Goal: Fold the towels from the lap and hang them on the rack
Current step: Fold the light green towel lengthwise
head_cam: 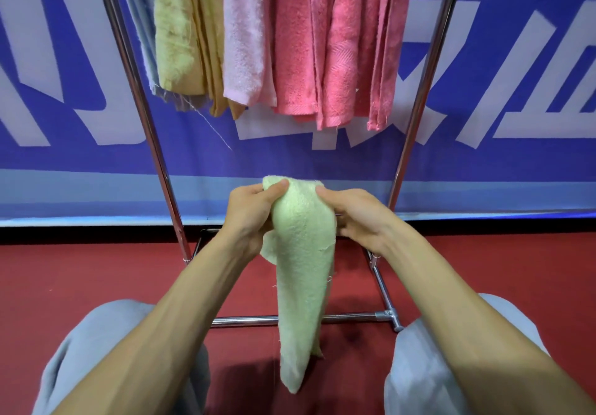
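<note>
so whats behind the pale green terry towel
Red floor and the chrome rack's bottom bar show either side; the pale green terry towel covers the bar's middle stretch.

Setting was probably a staged hall or recording space. A blue banner with large white lettering spanned the whole background above a red floor; a freestanding chrome rack of towels stood before it.
</note>
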